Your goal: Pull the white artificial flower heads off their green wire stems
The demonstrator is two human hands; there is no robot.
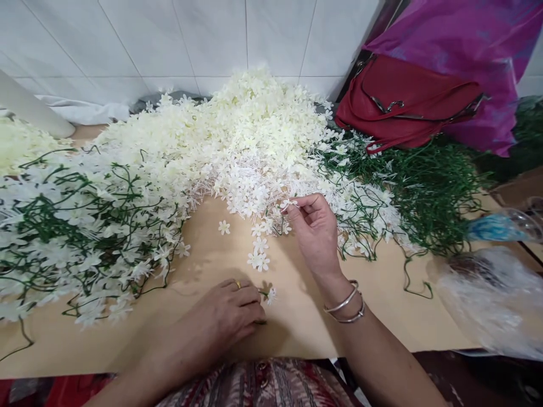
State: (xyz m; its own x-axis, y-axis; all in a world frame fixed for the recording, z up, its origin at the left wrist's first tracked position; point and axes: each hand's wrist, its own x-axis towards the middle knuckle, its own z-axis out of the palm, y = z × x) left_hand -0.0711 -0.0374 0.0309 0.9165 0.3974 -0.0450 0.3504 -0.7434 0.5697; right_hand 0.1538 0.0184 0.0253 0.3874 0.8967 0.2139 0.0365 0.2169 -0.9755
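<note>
My right hand, with bangles at the wrist, pinches a small white flower between thumb and forefinger, just over the front of a large heap of loose white flowers. Low on the table, my left hand is closed around a green stem; one stem end with a white flower sticks out past its fingers. Between the hands and the heap, several loose flowers lie on the tan tabletop. A single one sits apart to their left.
White flowers on green stems are piled at the left. Green stems fill the right side, below a red handbag and a purple bag. Clear plastic lies at the right edge. A tiled wall stands behind.
</note>
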